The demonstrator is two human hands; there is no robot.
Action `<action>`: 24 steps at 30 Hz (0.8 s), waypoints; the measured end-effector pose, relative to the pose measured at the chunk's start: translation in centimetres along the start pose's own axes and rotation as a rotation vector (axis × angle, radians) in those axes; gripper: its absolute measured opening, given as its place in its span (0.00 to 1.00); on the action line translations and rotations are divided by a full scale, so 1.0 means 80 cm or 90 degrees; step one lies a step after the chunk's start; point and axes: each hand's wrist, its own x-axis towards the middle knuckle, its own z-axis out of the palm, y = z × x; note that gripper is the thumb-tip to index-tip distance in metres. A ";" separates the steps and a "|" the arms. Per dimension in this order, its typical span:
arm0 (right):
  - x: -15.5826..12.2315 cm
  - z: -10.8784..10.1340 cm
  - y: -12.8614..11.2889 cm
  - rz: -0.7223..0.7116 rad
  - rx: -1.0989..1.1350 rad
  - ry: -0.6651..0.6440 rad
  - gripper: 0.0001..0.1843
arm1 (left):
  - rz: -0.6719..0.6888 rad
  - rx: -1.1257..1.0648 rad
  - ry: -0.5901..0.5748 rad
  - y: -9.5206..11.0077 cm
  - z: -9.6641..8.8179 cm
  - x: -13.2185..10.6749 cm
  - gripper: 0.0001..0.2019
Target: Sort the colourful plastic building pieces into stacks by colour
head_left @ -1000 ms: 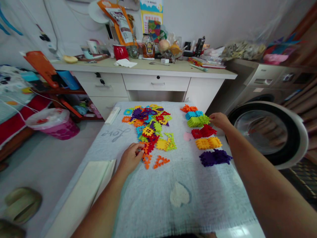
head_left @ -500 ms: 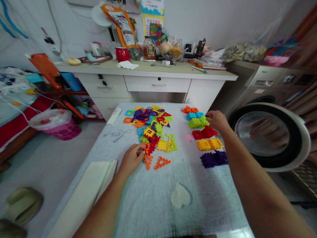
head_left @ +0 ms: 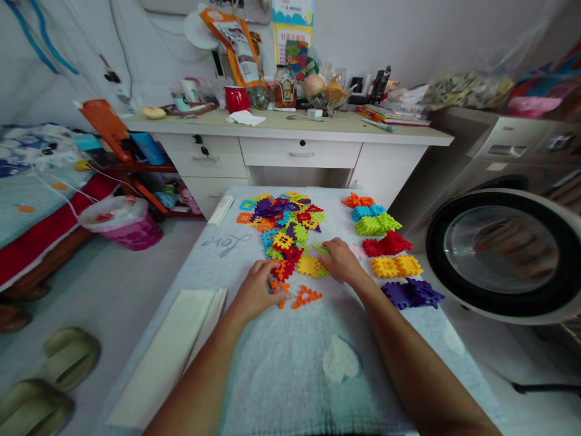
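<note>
Left grip (head_left: 254, 292) spread, clasping nothing, over orange interlocking tiles (head_left: 280, 286), right grip (head_left: 341, 261) at lime tiles (head_left: 322, 270), hold unclear, I judge six single-colour piles (head_left: 387, 244) sorted, the bench's (head_left: 290, 363) central mixed heap (head_left: 284, 241) unsorted.

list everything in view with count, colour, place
Table: one, pale grey-blue cloth, centre
Loose pieces: too many to count, multicoloured, mid-table
Single-colour groups: six; orange, blue, green, red, yellow, purple; table's right
Slim object: one, white, table's far left
Pale slab: count unclear, off-white, table's near left
Desk: one, white, far side
Cup: one, red, on desk
Jar: one, amber, on desk
Pouch: one, orange and white, above desk
Books: uncounted, mixed, desk's right
Washer: one, grey, right
Bin: one, pink, left floor
Slippers: two, olive, lower left
Left grip: one, bare, over orange pieces
Right grip: one, bare, over green piece
</note>
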 end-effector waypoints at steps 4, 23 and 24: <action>-0.003 0.011 0.005 0.006 0.043 0.028 0.18 | 0.020 0.043 -0.032 0.005 0.004 -0.005 0.44; -0.002 0.034 0.021 -0.002 0.129 0.116 0.13 | 0.036 0.077 0.061 0.001 0.022 -0.004 0.38; -0.002 0.034 0.020 -0.014 0.158 0.115 0.14 | 0.039 0.064 0.062 0.000 0.021 -0.003 0.37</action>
